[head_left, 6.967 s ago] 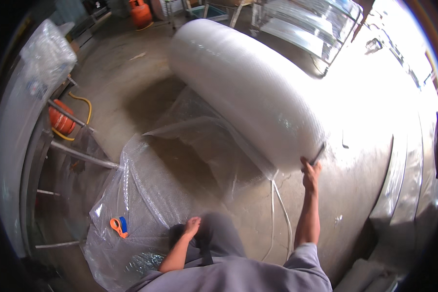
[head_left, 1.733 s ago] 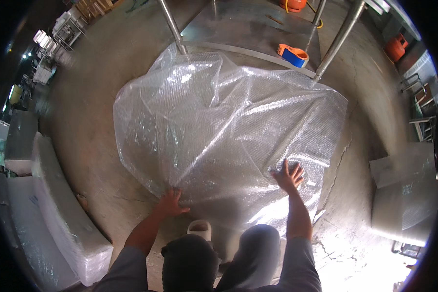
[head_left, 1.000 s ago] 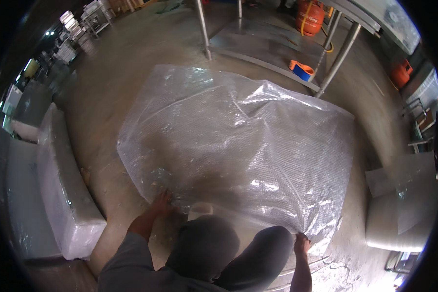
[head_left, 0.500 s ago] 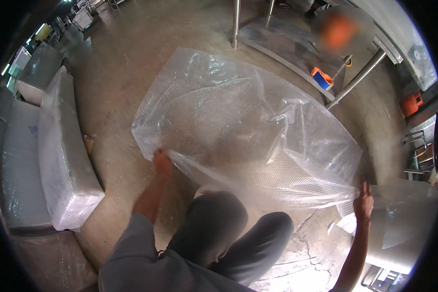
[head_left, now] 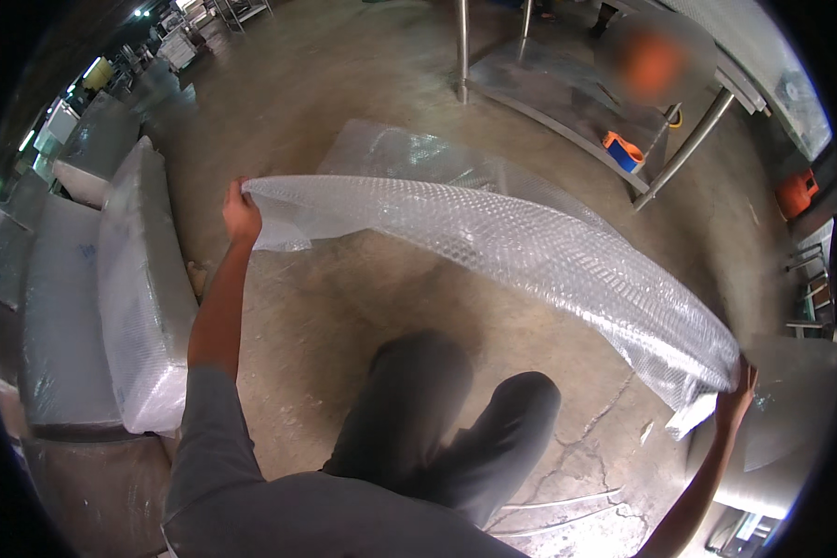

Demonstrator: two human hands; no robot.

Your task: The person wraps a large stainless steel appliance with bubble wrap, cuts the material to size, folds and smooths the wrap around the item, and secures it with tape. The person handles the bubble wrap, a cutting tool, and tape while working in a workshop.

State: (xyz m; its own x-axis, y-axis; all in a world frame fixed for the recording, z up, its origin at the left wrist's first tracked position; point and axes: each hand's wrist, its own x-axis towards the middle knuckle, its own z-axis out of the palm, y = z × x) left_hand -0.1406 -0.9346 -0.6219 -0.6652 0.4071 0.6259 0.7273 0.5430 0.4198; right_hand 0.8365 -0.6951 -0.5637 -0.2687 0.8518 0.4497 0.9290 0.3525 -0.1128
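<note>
A large sheet of clear bubble wrap (head_left: pixel 493 228) stretches between my two hands, raised off the concrete floor along its near edge. My left hand (head_left: pixel 242 216) is closed on its left corner, well out in front of me. At the far right, my right hand (head_left: pixel 737 386) grips the opposite corner, where the wrap bunches and a crumpled end hangs down. Behind the lifted band, a thinner-looking part of the same sheet lies toward the floor. My knees are bent below it.
Wrapped long boxes (head_left: pixel 144 288) stand along the left. A steel table (head_left: pixel 567 121) with a low shelf is ahead right, a tape dispenser (head_left: pixel 623 152) on that shelf. A big roll (head_left: pixel 763 437) lies at the right, and an orange gas cylinder (head_left: pixel 796 193) stands beyond.
Both hands have lifted the near edge of the bubble wrap up and away from me. My left hand moved forward and left, my right slightly outward. The floor before my knees is now uncovered.
</note>
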